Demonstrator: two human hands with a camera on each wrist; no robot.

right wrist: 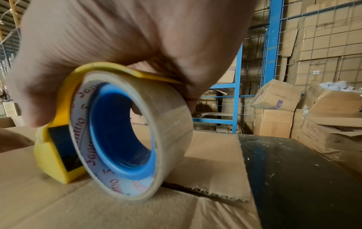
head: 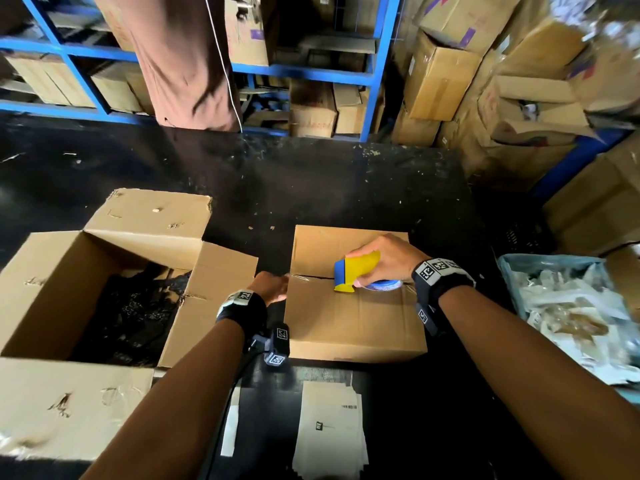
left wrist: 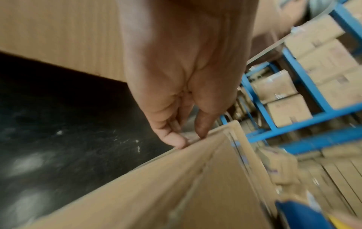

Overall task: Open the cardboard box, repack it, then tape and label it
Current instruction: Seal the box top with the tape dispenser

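Observation:
A closed cardboard box [head: 349,317] sits mid-table, its two top flaps meeting at a centre seam. My right hand [head: 384,258] grips a yellow and blue tape dispenser [head: 356,271] with a clear tape roll [right wrist: 133,133], pressed down on the seam near the box's right side. My left hand [head: 273,287] is at the box's left edge; in the left wrist view its fingertips [left wrist: 176,142] press on the top corner [left wrist: 195,144] where the seam ends. Clear tape shows over the seam's left end.
A large open box [head: 104,292] with dark contents stands at the left. Printed label sheets [head: 329,431] lie near the front edge. A blue bin [head: 568,313] of clear packets is at the right. Blue shelving [head: 311,69] and stacked cartons [head: 502,81] line the back.

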